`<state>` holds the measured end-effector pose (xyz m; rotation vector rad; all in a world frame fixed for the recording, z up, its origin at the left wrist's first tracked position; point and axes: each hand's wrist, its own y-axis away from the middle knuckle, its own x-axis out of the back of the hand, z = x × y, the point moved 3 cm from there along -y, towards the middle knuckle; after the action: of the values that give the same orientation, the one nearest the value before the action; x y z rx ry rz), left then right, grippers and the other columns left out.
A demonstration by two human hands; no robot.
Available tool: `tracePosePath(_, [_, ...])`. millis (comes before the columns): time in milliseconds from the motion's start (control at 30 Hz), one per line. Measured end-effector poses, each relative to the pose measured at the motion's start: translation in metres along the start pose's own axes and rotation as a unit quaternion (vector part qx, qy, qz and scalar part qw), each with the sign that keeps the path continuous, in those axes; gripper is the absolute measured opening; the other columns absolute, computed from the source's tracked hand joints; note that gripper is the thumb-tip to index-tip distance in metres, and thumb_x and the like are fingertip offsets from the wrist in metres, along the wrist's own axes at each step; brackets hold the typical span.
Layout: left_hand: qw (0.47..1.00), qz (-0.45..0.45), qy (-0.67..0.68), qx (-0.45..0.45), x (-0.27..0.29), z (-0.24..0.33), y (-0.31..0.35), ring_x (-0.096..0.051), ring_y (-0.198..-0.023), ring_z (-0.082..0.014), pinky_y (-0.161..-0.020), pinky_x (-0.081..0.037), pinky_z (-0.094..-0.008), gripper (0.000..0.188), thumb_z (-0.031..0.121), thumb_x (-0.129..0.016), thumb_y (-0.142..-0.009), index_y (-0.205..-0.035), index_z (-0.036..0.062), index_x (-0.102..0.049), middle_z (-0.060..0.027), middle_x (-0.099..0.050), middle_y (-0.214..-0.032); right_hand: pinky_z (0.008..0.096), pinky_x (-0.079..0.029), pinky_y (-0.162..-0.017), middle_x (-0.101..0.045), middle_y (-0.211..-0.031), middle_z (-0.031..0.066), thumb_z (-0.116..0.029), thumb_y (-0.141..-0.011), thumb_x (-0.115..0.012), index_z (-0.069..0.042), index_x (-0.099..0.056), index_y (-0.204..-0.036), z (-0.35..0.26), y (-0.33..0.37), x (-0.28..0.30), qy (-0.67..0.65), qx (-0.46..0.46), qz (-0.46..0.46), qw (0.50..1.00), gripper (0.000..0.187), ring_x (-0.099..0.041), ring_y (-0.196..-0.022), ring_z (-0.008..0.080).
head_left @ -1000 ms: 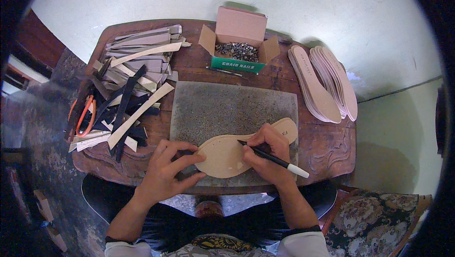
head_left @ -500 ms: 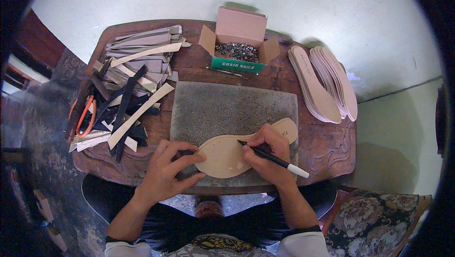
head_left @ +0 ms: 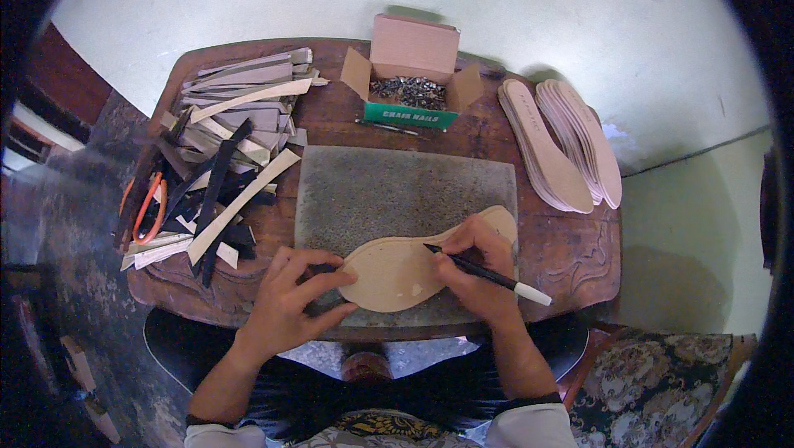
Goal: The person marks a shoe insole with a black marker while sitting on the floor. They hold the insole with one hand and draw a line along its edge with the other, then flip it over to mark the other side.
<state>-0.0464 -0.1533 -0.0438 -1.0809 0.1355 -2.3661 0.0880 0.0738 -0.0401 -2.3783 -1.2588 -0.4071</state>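
A tan insole point(head_left: 387, 276), seemingly more than one layer thick, lies aslant on the dark grey slab point(head_left: 356, 188) with its broad toe end toward the left. My left hand point(head_left: 291, 293) grips that toe end, thumb on the near side and fingers on the far side. In my right hand point(head_left: 481, 270) is a black marker pen point(head_left: 529, 291) with a white back end. Its tip points at the insole's upper surface near the narrowing middle; whether it touches cannot be seen. The right hand covers part of the heel half.
An open carton of small nails point(head_left: 409, 113) stands at the back. Stacked insoles point(head_left: 546, 150) lie at the right. On the left are piled grey strips point(head_left: 248, 84), black and cream strips point(head_left: 248, 200), and orange-handled scissors point(head_left: 150, 208). A patterned seat point(head_left: 653, 390) is at lower right.
My right hand has shifted a little to the right with the pen, toward the heel. My left hand keeps its grip on the toe end.
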Motion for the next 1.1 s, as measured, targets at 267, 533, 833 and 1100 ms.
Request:
tracePosePath(267, [1.0,0.002,-0.001,0.004,-0.0016,-0.0004,0.0009,-0.056,-0.097,-0.0261,-0.076,-0.05,-0.035,0.04,0.018,-0.088,-0.069,-0.107,0.0143,-0.074,-0.006,-0.064,-0.116,0.0314,-0.048,-0.063,-0.061,-0.074,0.0078,-0.002,-0.07,-0.075,-0.004,-0.058,-0.075,-0.0002,-0.0023,0.0006,0.024,0.037,-0.027,0.999,0.018,-0.061,-0.068,0.0189])
tracePosePath(533, [1.0,0.0,-0.003,0.002,-0.0002,0.0,0.0,-0.055,-0.094,-0.0257,-0.075,-0.05,-0.0348,0.04,0.018,-0.087,-0.07,-0.107,0.0143,-0.074,-0.0058,-0.064,-0.116,0.0332,-0.046,-0.059,-0.057,-0.072,0.0073,-0.006,-0.07,-0.076,-0.004,-0.059,-0.076,0.0006,-0.003,-0.0009,0.017,0.036,-0.019,0.999,0.018,-0.057,-0.065,0.0202])
tracePosePath(833, [1.0,-0.001,-0.002,0.003,-0.0007,-0.0008,0.0011,-0.055,-0.096,-0.0261,-0.076,-0.05,-0.035,0.04,0.018,-0.087,-0.07,-0.108,0.0141,-0.074,-0.006,-0.063,-0.116,0.0291,-0.049,-0.06,-0.063,-0.074,0.008,0.0,-0.069,-0.076,-0.002,-0.059,-0.074,-0.0015,-0.0037,-0.0003,0.034,0.045,-0.025,0.998,0.018,-0.063,-0.066,0.017])
tracePosePath(1100, [1.0,0.0,-0.002,0.002,-0.0001,-0.0004,0.0011,-0.055,-0.097,-0.0262,-0.076,-0.051,-0.0349,0.039,0.018,-0.087,-0.07,-0.107,0.0142,-0.074,-0.0061,-0.063,-0.116,0.0338,-0.045,-0.06,-0.056,-0.073,0.0088,-0.006,-0.071,-0.075,-0.003,-0.059,-0.076,-0.0015,-0.0023,-0.0017,0.017,0.015,-0.032,0.999,0.018,-0.058,-0.067,0.0216])
